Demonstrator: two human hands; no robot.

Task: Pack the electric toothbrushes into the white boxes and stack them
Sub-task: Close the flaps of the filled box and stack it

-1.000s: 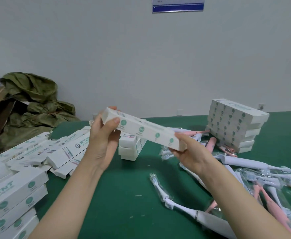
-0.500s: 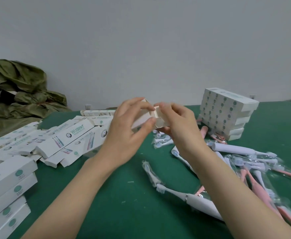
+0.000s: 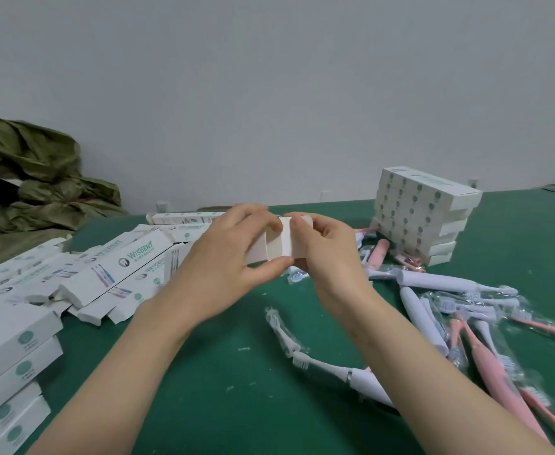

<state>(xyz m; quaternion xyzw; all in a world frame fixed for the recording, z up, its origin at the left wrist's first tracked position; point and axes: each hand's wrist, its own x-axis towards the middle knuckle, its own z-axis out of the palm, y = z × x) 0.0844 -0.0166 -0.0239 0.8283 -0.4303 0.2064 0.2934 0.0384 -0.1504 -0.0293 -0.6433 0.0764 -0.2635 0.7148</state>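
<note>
I hold a white toothbrush box [image 3: 277, 241] end-on toward me above the green table [image 3: 223, 372], its end flaps spread. My left hand [image 3: 226, 261] grips the box from the left, thumb under its near end. My right hand [image 3: 325, 254] pinches the right end flap. A white electric toothbrush [image 3: 351, 377] lies on the table below my right forearm. More white and pink toothbrushes in clear wrap [image 3: 486, 326] lie in a heap at the right. A stack of closed boxes [image 3: 424, 211] stands at the far right.
Flat unfilled boxes [image 3: 105, 274] lie scattered at the left. Another stack of closed boxes [image 3: 10, 366] sits at the near left edge. A wrapped brush head [image 3: 281, 330] lies mid-table. An olive cloth bundle [image 3: 29, 178] fills the far left corner by the grey wall.
The box, held sideways a second ago, has been turned end-on toward me, and both hands have come together at its near end. The view has tilted slightly.
</note>
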